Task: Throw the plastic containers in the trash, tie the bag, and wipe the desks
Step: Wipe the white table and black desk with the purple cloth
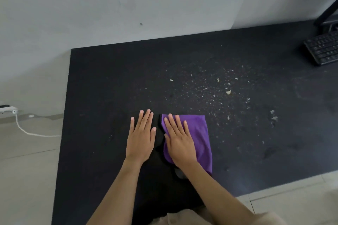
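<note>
I see right hand (pixel 180 144) pressing purple cloth (pixel 198 137) flat on black desk (pixel 109 82), fingers straight; left hand (pixel 141 136) flat, holding nothing. Crumbs (pixel 215 89) beyond cloth: careless sweep risks scattering onto floor or toward keyboard (pixel 323 49).

Your black desk (pixel 113 82) carries a purple cloth (pixel 198 133) at about 6 o'clock, pale crumbs (pixel 210 89) scattered from centre toward 3 o'clock, and a black keyboard (pixel 323 49) at 2 o'clock near the far edge.
</note>
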